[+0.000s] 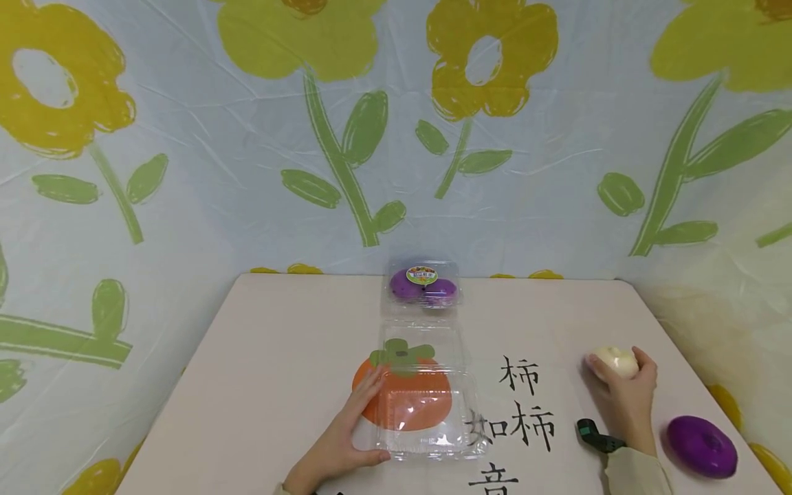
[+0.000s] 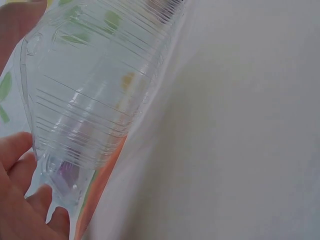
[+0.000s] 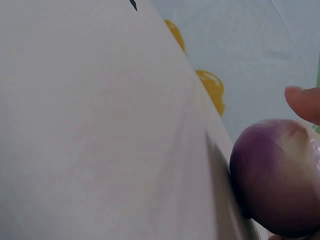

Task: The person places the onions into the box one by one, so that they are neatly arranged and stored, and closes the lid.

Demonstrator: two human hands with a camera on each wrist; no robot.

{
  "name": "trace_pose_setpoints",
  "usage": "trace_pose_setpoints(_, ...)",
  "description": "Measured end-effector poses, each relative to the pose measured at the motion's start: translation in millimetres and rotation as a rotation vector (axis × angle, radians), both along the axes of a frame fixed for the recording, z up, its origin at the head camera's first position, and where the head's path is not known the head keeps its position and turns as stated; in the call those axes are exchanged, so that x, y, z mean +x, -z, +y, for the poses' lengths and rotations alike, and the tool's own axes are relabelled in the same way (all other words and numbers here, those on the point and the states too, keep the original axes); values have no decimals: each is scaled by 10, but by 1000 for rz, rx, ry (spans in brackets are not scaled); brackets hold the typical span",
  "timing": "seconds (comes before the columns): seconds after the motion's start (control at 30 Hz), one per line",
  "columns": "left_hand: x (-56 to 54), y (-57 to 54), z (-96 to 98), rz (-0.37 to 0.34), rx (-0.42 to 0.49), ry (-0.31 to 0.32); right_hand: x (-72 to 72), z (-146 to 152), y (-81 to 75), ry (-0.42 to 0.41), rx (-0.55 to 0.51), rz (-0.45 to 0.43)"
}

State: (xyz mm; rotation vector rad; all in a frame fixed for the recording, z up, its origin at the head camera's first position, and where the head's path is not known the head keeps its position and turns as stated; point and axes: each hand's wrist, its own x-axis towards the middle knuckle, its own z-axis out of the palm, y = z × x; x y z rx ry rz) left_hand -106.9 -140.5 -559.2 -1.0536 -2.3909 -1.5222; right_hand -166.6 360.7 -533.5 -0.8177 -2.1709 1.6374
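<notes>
An open clear plastic clamshell box [image 1: 427,412] lies on the table with its hinged lid [image 1: 427,340] folded toward the back. My left hand [image 1: 346,433] rests at the box's left side, thumb by the near corner and fingers spread along the edge. In the left wrist view, relaxed fingers [image 2: 22,170] touch or nearly touch the ridged plastic. At the right, my right hand [image 1: 631,395] holds a round vegetable with a cream top [image 1: 615,361]. The right wrist view shows its purple side [image 3: 265,170], like a turnip or onion; part of my grip is cut off there.
Behind the open box stands a closed clear box [image 1: 423,283] with purple items and a round label. A glossy purple oval vegetable [image 1: 702,447] lies near the right table edge. The table [image 1: 272,357] bears a printed persimmon and black characters; a flowered cloth [image 1: 526,206] hangs around it.
</notes>
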Motion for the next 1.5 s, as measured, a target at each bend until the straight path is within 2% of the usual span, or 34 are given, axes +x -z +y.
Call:
trace_pose_setpoints(0.13, 7, -7, 2, -13, -10, -12, 0, 5, 20, -28, 70, -9)
trace_pose_setpoints(0.4, -4, 17, -4, -8, -14, -13, -3, -3, 58, -21, 153, -11)
trace_pose_setpoints(0.67, -14, 2, -6, -10, -20, -10, 1, -20, 52, -16, 124, -17)
trace_pose_setpoints(0.9, -7, 15, -4, -56, -34, -27, 14, -20, 7, -8, 42, -3)
trace_pose_setpoints(1.17, 5, -8, -1, -80, -42, -35, -36, -78, -131, -57, 56, -5)
trace_pose_setpoints(1.3, 6, -8, -3, -105, -48, -43, -52, -167, -247, -94, 24, 19)
trace_pose_setpoints(1.5, -6, 22, 1, -86, -28, -39, -46, -352, -438, -161, -16, 43)
